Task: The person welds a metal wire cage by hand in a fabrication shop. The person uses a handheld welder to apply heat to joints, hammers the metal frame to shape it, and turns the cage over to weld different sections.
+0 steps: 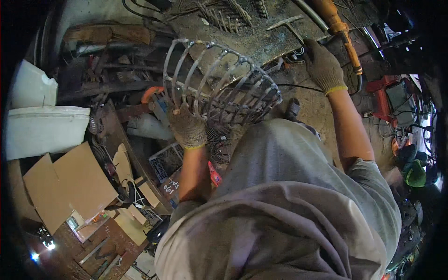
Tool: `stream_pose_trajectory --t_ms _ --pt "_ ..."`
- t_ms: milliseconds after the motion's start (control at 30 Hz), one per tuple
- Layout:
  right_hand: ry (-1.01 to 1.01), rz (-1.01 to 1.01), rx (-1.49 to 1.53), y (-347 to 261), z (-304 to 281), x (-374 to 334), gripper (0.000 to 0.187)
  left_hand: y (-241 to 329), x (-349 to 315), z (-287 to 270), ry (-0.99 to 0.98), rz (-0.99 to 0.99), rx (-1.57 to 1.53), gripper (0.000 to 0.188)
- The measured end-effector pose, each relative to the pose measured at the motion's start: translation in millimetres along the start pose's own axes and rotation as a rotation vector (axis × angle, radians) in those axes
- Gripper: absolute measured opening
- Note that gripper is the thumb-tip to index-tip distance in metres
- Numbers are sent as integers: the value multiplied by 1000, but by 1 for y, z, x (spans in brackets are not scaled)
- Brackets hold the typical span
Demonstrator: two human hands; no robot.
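Observation:
My left hand (186, 125), in a brown knit glove, is closed round the near left rim of a welded cage of curved metal bars (224, 74). The cage is held up tilted, in front of the worktable's near edge, with lumpy weld spots along its rim. My right hand (323, 65), gloved alike, is at the table edge to the right. Its fingers are curled on the handle of a slim T-shaped chipping hammer (293, 32), whose head lies over the tabletop. The fingertips are partly hidden.
An orange power tool (332, 21) with a cord lies right of the hammer. Short metal rods (226, 18) are scattered on the worktable (254, 35). Cardboard (74, 182) and a white container (49, 130) stand at left. A red-framed machine (385, 100) is at right; cables cross the floor.

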State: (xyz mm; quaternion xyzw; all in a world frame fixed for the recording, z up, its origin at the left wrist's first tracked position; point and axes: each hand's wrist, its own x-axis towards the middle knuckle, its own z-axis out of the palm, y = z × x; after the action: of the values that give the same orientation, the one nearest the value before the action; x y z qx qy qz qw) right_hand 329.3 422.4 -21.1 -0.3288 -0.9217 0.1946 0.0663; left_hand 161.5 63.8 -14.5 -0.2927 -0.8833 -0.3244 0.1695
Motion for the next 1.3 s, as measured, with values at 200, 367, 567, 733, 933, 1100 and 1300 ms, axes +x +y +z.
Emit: stream_pose_trajectory --t_ms 200,367,567,733,933,1100,1300 --pt "25 7 97 12 4 2 45 10 -4 0 -45 -406 -604 62" --pt "-26 100 122 6 -10 -3 49 -20 -3 11 -492 -165 -2368 58" --pt "1 107 115 21 -10 -6 53 -21 -7 11 -486 -218 -2247 54" --pt "15 103 175 19 -12 -8 53 -21 -10 12 -355 -314 -2097 53" --pt "2 105 147 16 -17 -10 53 -26 -15 1 -427 -221 -2166 52" --pt "-5 134 172 24 -13 -15 53 -23 -25 4 -92 -354 -1385 51" --pt "-42 161 149 28 -16 -22 52 -27 -36 -3 -261 -512 -2219 53"
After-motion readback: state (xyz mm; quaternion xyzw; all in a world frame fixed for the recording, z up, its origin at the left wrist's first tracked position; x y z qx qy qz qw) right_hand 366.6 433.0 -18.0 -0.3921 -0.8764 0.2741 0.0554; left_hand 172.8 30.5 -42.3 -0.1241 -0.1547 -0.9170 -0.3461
